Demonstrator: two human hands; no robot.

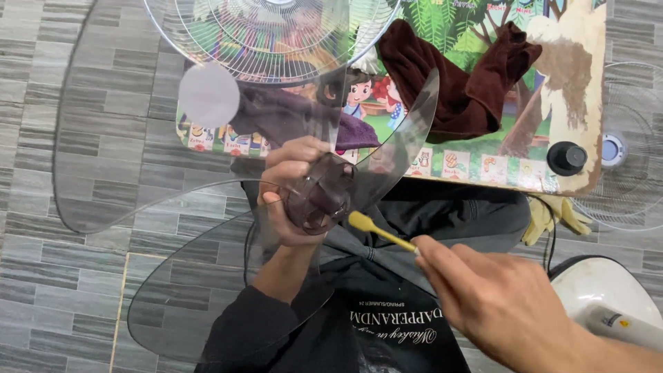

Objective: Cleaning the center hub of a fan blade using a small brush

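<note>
Head view looks down on a seated person's lap; the left hand (293, 190) is closed round the dark hub of a clear plastic fan blade (319, 193), fingers wrapped over its top and near side, so this grip is clamped on the hub and holds it in the air above the knees, just off the near edge of the bench (483, 181). The right hand (494, 297) is pinched shut on the rear of a yellow toothbrush (380, 233); the brush's long axis runs from lower right up to upper left, and its head sits touching or just beside the hub's lower right side, which of the two cannot be told. The hub thus lies up and to the left of the right grip, and the left hand is the nearer. Transparent vanes spread left over the tiled floor (76, 276) and up to the right across the bench's near edge. On the bench lie a brown cloth (469, 90), a purple cloth (290, 117) and a black knob (566, 157); a wire fan guard (269, 34) overhangs its far left corner; open room lies to the left, over the floor.
</note>
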